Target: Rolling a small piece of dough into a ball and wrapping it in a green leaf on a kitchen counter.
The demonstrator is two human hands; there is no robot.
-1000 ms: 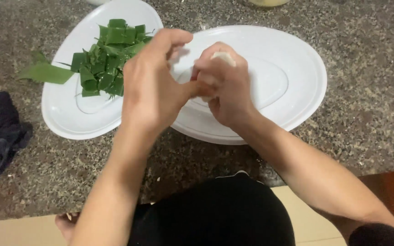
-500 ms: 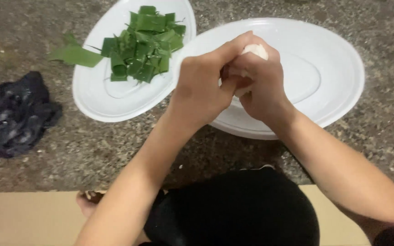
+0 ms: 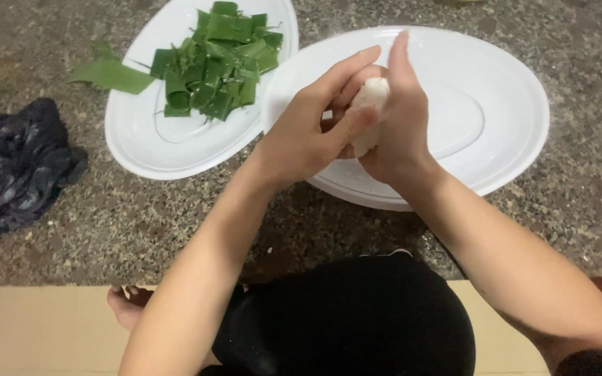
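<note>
Pressing together, the two hands hold a white lump of dough (image 3: 369, 104) between them, up above the near edge of the big white oval plate (image 3: 510, 90). The lump stands tall, with its long way going up and down in the picture, away from the body. It sits right between the palms, so both hands are just as near to it. The left hand (image 3: 308, 132) comes in from the left with its fingers stretched over the lump and its thumb tucked under. The right hand (image 3: 402, 125) stands on its edge, fingers straight and pointing away, flat against the lump's other side. Both hands are closed on the lump. Further left, a second white plate (image 3: 148, 143) holds a pile of cut green leaf pieces (image 3: 217, 59). A dark cloth (image 3: 12, 167) lies on the speckled stone floor (image 3: 141, 216).
</note>
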